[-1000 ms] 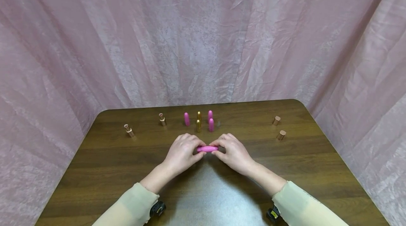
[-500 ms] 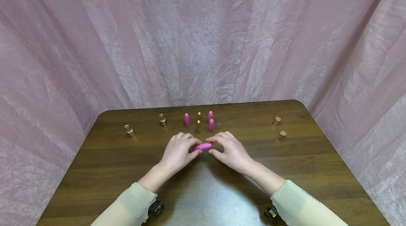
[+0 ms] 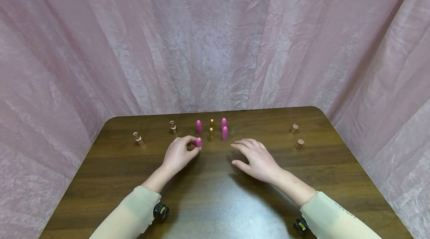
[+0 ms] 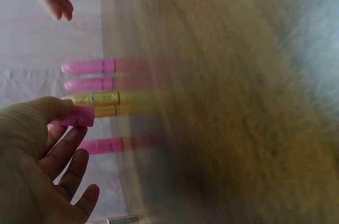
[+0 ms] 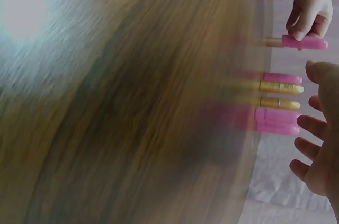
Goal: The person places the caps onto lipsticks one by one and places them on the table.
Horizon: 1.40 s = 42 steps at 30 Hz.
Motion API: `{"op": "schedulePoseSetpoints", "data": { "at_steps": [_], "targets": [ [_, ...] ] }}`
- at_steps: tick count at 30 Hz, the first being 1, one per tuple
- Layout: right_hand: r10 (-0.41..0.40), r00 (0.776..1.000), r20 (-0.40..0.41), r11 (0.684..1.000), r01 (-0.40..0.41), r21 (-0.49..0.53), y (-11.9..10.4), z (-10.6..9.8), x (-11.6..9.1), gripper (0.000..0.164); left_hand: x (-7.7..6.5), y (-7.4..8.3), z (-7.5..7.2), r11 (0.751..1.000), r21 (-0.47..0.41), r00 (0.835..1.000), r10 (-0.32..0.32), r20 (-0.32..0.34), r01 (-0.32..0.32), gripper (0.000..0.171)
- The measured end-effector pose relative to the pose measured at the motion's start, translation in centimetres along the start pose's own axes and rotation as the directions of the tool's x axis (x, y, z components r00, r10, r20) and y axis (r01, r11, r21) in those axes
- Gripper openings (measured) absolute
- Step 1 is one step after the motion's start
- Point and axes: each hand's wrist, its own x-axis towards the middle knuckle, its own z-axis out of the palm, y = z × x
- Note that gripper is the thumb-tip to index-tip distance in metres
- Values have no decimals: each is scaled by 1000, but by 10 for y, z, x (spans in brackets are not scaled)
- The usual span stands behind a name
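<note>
At the far left, two copper lipsticks (image 3: 138,139) stand apart, looking uncapped. Next, the left hand (image 3: 177,154) pinches a pink tube (image 3: 199,142) upright between thumb and fingers; whether its base touches the wood, I cannot tell. Just behind it stands a second pink tube (image 3: 199,127), then a pair of gold tubes (image 3: 211,134), one behind the other, then two more pink tubes (image 3: 225,133). The right hand (image 3: 258,161) is spread wide, holding nothing, over the wood. At the far right sit two copper caps (image 3: 299,144). Judging by this, the standing pink and gold tubes look closed and set; the held one is not yet released, and the copper pair are unjoined to their likely caps. The brown wood-grain table (image 3: 336,183) shines near the front, with pink crushed-velvet curtains (image 3: 215,45) around it.
</note>
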Motion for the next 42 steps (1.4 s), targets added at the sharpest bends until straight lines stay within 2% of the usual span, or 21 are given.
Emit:
{"op": "schedulePoseSetpoints", "data": {
  "at_steps": [3, 6, 10, 16, 24, 32, 37, 42],
  "targets": [
    [5, 999, 38, 999, -3, -46, 4, -2, -5, 64, 8, -5, 2, 997, -59, 998, -54, 12, 54, 19],
    [10, 998, 69, 996, -4, -87, 8, -1, -9, 72, 16, -7, 5, 994, -75, 997, -81, 13, 81, 21],
    [4, 996, 84, 992, 6, -124, 12, 2, -12, 77, 26, -8, 9, 992, -53, 994, -113, 8, 113, 22],
    [19, 993, 113, 993, -6, -115, 13, 4, -15, 77, 37, -10, 18, 989, -17, 989, -147, 18, 147, 26],
    [20, 990, 140, 994, -4, -112, 14, 5, -16, 76, 42, -15, 24, 975, -13, 975, -219, 34, 220, 28],
    [14, 992, 129, 994, 1, -110, 14, 4, -17, 74, 41, -18, 28, 977, -54, 978, -205, 42, 207, 30],
    [6, 992, 124, 994, 7, -107, 16, 4, -17, 73, 37, -24, 26, 982, -58, 982, -174, 69, 178, 49],
    [27, 993, 115, 993, -14, -115, 22, -2, -20, 72, 27, -26, 15, 991, 10, 990, -132, 42, 132, 69]
  ]
}}
